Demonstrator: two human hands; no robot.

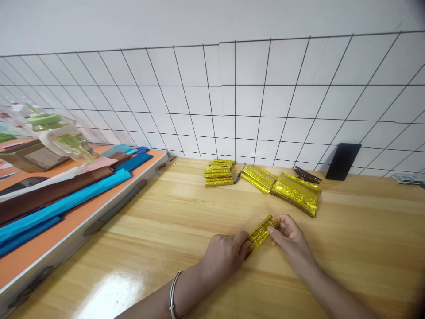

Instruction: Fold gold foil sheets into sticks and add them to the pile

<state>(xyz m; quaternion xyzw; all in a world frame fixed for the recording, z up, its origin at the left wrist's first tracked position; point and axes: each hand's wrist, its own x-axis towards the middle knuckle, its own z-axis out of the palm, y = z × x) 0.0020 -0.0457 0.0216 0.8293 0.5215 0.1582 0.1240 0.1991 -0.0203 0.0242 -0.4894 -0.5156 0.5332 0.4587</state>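
Between my two hands is a narrow strip of shiny gold foil [260, 234], partly rolled along its far long edge and slanting up to the right. My left hand [226, 252], with a silver bangle [172, 294] on the wrist, is closed on its lower end. At the upper end my right hand [288, 235] pinches the foil between thumb and fingers. Beyond them lie several rolled gold foil strips [219, 173] in a stack, a small pile of flat gold foil sheets [259, 178] and a thicker pile of gold foil sheets [297, 192].
A dark pen [239, 173] lies by the rolls. A black stapler [307, 174] and a phone [343, 161] leaning on the tiled wall [252, 99] are at the back. On the left, an orange-topped surface [89, 195] holds coloured rolls [76, 195], a cardboard box [36, 155] and a green-lidded bottle [66, 133].
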